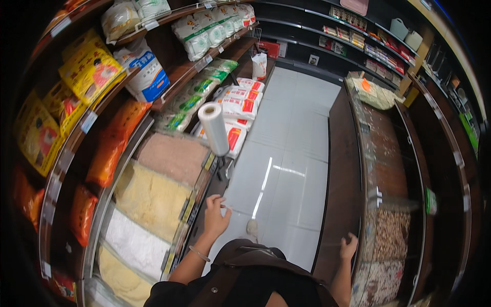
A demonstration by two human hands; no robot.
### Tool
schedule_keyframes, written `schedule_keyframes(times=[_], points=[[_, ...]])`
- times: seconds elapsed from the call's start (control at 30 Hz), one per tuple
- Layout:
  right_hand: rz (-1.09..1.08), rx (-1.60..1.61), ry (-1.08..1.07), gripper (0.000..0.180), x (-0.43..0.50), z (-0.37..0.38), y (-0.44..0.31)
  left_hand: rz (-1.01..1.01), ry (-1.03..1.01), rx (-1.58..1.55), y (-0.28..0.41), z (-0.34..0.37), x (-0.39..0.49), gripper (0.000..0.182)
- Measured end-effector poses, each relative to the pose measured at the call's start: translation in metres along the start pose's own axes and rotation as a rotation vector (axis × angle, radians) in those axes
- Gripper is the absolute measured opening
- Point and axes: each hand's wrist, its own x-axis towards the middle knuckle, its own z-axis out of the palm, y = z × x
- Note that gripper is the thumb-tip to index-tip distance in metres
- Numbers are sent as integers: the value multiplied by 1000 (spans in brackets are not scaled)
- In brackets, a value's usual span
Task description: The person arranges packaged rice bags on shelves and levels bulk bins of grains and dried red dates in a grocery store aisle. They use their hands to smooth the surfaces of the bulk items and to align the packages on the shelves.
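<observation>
My left hand [217, 216] hangs in the air with bent fingers apart and nothing in it, beside the bulk bins on the left; a bangle circles the wrist. Nearest to it are a bin of yellow flour or meal [153, 199] and, farther ahead, an upright roll of clear plastic bags [214, 130] on a stand. My right hand [348, 246] is at the right, close to the dark wood side of a counter [343, 192], fingers loosely curled, with nothing seen in it. Beyond that counter's edge lies a bin of brown mixed pieces [392, 234].
Grey floor tiles [295, 126] run between the two counters. White packed sacks [239, 101] lie stacked ahead on the left. Orange bags [111, 153] and yellow bags [90, 73] fill the left shelves. A crumpled pale sack [370, 92] rests on the right counter. Dark shelves [291, 25] stand at the back.
</observation>
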Motion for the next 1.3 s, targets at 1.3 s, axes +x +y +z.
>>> schedule_keyframes(times=[1.3], points=[[-261,264,-1127,27,1044,747,-510,-551,514,166,-103,170,949,42]])
